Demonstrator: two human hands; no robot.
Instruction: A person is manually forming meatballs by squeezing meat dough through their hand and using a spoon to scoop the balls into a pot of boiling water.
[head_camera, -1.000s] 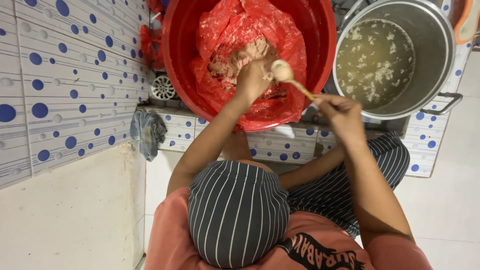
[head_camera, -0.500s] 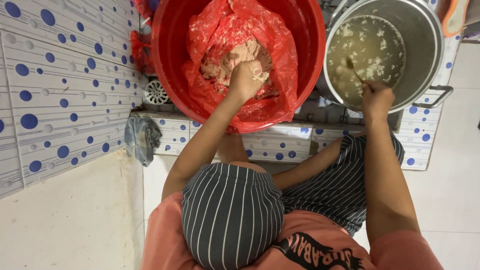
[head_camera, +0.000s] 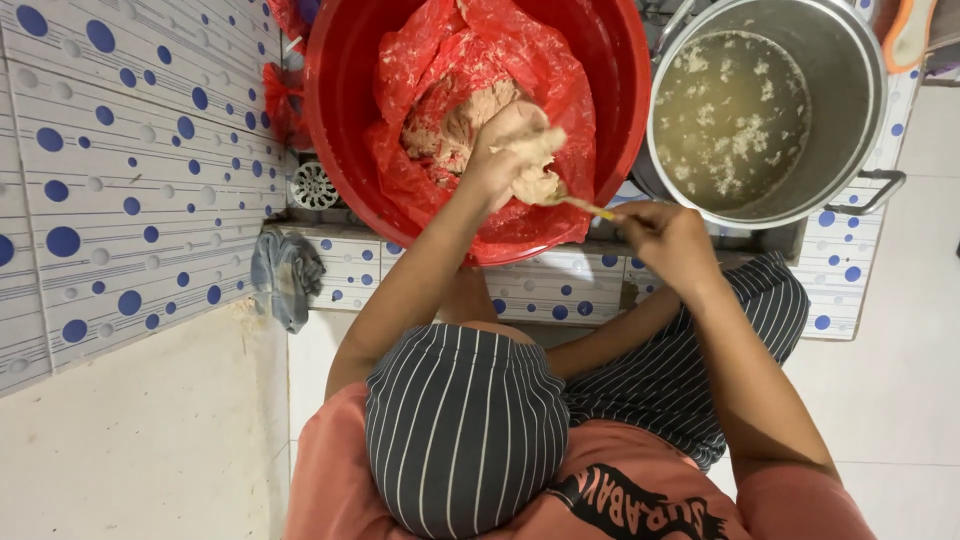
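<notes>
Pale, sticky paste (head_camera: 530, 165) coats left hand (head_camera: 505, 150) (lumpy, beige).

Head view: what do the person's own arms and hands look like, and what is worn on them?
Both arms are bare from the short salmon-pink sleeves down. No gloves, watch or rings show. The left hand is smeared with pale paste; the right hand looks clean. Dark trousers with thin white stripes cover the knees.

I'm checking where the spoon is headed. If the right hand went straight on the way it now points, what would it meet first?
The right hand holds a spoon aimed left. Going straight on, it would first meet the paste-covered left hand over the red tub, though depth is hard to judge.
</notes>
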